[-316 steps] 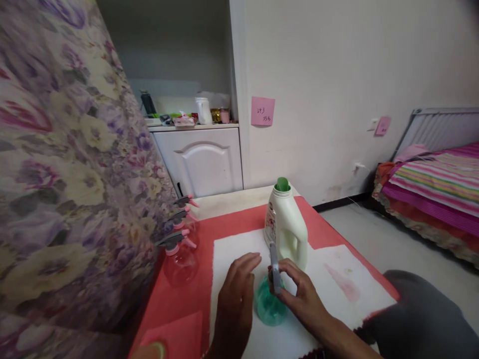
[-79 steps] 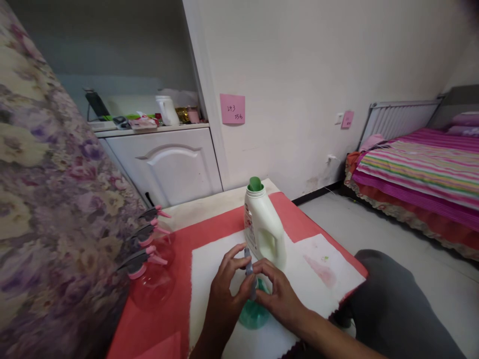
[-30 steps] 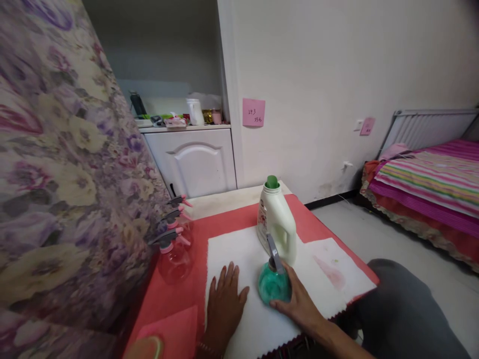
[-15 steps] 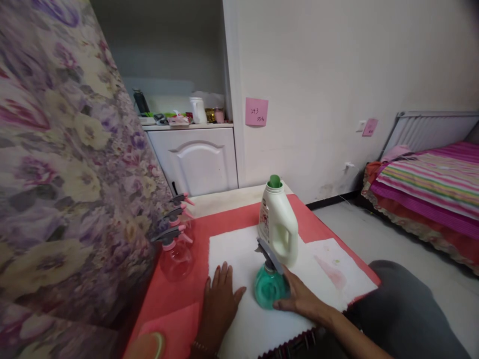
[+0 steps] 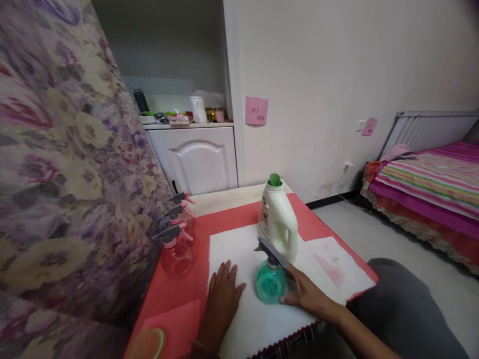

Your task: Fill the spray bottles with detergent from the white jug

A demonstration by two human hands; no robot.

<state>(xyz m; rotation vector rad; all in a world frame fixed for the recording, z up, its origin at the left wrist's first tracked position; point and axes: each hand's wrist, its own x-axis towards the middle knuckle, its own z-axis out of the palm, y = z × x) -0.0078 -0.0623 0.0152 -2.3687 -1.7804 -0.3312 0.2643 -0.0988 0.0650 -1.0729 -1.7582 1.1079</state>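
A round spray bottle (image 5: 270, 284) of green liquid, with a grey trigger head, is on the white cloth in front of me. My right hand (image 5: 305, 293) holds its right side, thumb low and fingers partly hidden behind it. Left of the bottle, my left hand (image 5: 223, 294) lies flat on the white cloth (image 5: 258, 329), fingers stretched out and nothing in them. Just behind the spray bottle stands a large cream jug (image 5: 279, 214) with a handle and a green spout in its uncapped neck.
Several clear spray bottles (image 5: 177, 257) with pink and grey heads line the left of the red tabletop (image 5: 202, 224). A round object with a pale green rim (image 5: 159, 344) sits at the near left. The floral curtain (image 5: 75, 174) hangs beside the table; a bed (image 5: 430, 189) stands at right.
The spray bottle has shifted and turned slightly, and my right thumb has slid right to its edge. My left hand has moved slightly right, still flat on the cloth.
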